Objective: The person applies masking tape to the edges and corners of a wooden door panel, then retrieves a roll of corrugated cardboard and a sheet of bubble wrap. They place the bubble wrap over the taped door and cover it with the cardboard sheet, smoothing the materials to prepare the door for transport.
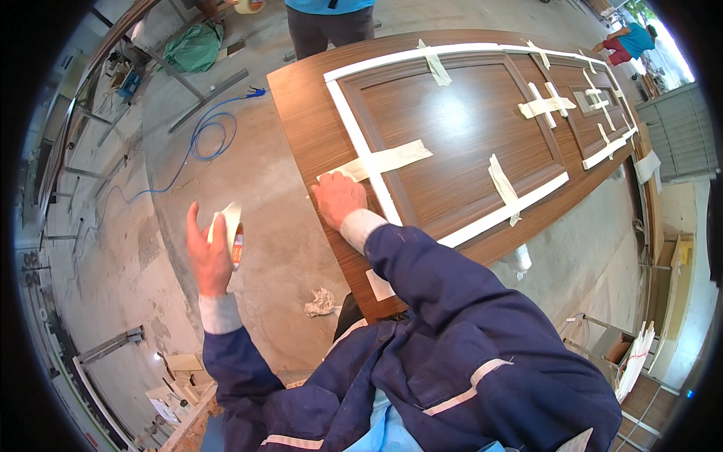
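Observation:
My left hand [209, 256], raised to the left of the panel, is closed around a roll of masking tape [238, 245]. My right hand [340, 200] rests on the near left part of a brown wood-grain door panel [301, 98]. Its fingers press down at the left end of a masking tape strip [403, 156], and they partly hide that end. This strip crosses a white edging strip [350, 117] that runs around the panel's moulded frame. Another tape piece [503, 184] lies across the near white strip [520, 205].
Across the panel stands a person in a blue top [329, 6]; another person [633, 41] is at the far right. A blue air hose [194, 147] coils on the floor by a green cloth [194, 49]. Crumpled paper [320, 303] lies below the panel's left edge.

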Demonstrator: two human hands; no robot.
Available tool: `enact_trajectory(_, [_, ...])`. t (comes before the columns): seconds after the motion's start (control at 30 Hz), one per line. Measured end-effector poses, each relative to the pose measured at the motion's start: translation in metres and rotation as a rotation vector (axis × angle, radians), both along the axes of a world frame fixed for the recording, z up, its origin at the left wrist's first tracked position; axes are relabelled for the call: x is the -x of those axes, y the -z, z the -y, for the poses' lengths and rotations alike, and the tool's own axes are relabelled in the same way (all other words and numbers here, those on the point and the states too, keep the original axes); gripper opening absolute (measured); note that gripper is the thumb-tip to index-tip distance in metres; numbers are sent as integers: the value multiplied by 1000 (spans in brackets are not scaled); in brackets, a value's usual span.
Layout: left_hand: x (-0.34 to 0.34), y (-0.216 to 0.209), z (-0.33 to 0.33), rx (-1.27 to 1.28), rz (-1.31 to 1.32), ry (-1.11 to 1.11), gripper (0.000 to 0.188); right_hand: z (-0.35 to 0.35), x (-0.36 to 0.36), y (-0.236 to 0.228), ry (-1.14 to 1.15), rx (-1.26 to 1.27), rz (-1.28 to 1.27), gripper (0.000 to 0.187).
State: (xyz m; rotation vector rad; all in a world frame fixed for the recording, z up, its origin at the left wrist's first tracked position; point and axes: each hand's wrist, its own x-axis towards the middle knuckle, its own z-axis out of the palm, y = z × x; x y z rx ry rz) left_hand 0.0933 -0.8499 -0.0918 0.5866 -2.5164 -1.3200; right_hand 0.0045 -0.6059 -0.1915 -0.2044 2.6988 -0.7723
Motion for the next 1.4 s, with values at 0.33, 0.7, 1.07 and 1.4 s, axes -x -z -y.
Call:
enact_trajectory(0.33, [-68,15,-33,-521,-159,-15,54,-38,-14,-1,64,-44,-437,98])
enact_trajectory(0.7, [-99,-11,-180,-1124,-22,481,55,-193,-100,-59,86,859,-51,84])
enact_trajectory(1.07, [-185,11,-462,-1118,729,682,43,-416,-383,-89,397,1347,123,54])
enact_trajectory(1.4, [-253,87,-687,-70,476,1402,54,-561,-568,-55,1199,1346,-71,46])
